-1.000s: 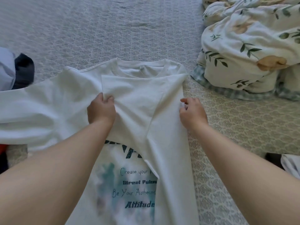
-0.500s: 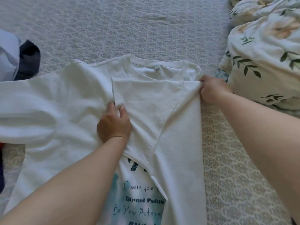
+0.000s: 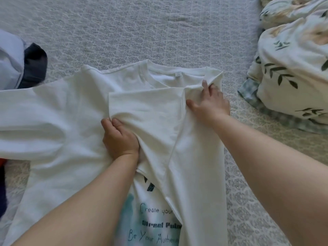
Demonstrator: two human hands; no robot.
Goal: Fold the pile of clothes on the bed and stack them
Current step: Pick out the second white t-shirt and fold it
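Note:
A white T-shirt [image 3: 71, 121] with a teal print and dark lettering lies front up on the grey patterned bed cover [image 3: 142, 32]. Its right side and sleeve are folded in over the chest. My left hand [image 3: 119, 137] grips the folded sleeve's lower left edge, fingers curled under the cloth. My right hand [image 3: 211, 102] rests on the fold at the right shoulder, fingers spread, with the fingertips bunching a small ridge of fabric near the collar. The left sleeve lies spread out toward the left edge of view.
A pale blue and dark garment [image 3: 19, 63] lies bunched at the left edge. A floral duvet [image 3: 292, 68] with a checked underside is heaped at the right. Dark and red cloth [image 3: 2, 183] shows at the lower left edge.
My right hand has moved from the shirt's outer right shoulder edge inward onto the fold near the collar. My left hand has taken hold of the sleeve's edge and lifted it slightly.

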